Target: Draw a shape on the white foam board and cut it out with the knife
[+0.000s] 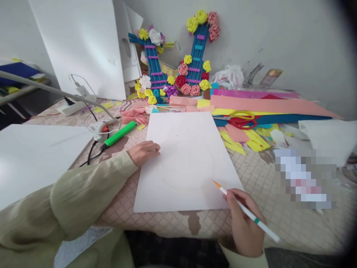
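Far left of the left hand: a white board [33, 156] lies flat, its near edge just beside the sleeve.

Ahead and left of the left hand: a glue gun [100, 130] and a green marker [120, 133], cords looping across the table [156, 223]. Risk: a sleeve sweep could snag a cord and drag the gun toward the paper. Whether the gun is hot I cannot tell.

Left hand [143, 152]: fingers loosely curled, holding nothing, resting on the left edge of the white sheet [189, 160] and pinning it. If that pressure lifts mid-stroke, the sheet can slide on the patterned cloth and the line will wander.

The sheet lies between the 2 hands, with a faint circle [188, 165] pencilled on it. The line is so pale that retracing could drift off it.

Right hand [244, 223]: closed around a white pencil [247, 212], orange tip touching or just above the sheet near its lower right. The palm sits off the paper; a heel dragged across could smudge the graphite.

Ahead of the right hand: red and yellow scissors [241, 120] among paper strips [267, 105], well apart.
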Demonstrator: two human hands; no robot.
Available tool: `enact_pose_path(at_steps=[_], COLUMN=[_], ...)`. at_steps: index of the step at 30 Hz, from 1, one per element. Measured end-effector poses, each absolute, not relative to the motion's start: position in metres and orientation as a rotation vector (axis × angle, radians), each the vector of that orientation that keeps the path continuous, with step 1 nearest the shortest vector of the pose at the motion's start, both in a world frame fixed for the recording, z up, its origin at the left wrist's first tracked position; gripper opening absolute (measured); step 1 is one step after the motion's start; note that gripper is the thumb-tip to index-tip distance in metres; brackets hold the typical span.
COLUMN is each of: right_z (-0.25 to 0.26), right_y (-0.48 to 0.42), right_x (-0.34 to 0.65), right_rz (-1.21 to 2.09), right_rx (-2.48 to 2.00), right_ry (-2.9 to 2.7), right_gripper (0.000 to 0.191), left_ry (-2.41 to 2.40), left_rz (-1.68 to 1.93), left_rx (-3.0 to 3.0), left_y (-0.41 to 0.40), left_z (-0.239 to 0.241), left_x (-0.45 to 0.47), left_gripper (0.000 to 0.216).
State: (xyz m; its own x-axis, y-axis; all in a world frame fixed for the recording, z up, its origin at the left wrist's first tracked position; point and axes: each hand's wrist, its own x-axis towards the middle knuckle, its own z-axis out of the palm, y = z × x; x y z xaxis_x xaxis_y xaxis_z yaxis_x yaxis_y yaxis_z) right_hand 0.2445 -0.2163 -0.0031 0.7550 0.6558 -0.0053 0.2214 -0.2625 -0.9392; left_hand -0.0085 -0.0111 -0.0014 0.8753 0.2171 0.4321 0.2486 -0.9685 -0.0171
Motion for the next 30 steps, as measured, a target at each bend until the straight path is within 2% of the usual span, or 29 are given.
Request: enact_pose_path(at_steps=[8, 30], right_z=[-0.002, -0.003], right_y=[-0.217, -0.217], right_x=[0.244, 0.243], right_rz=[0.474, 0.447], right_rx=[-1.786, -1.787], right_ry=[-0.704, -0.708], right_gripper=[0.033, 0.033], left_ry=[-0.402, -0.418], left_rz=[-0.733, -0.692], left_rx=[-3.008, -3.079], left_y=[-0.014, -0.017], left_z=[-0.015, -0.006], left_x=[-0.008, -0.011], left_gripper=[0.037, 0.038])
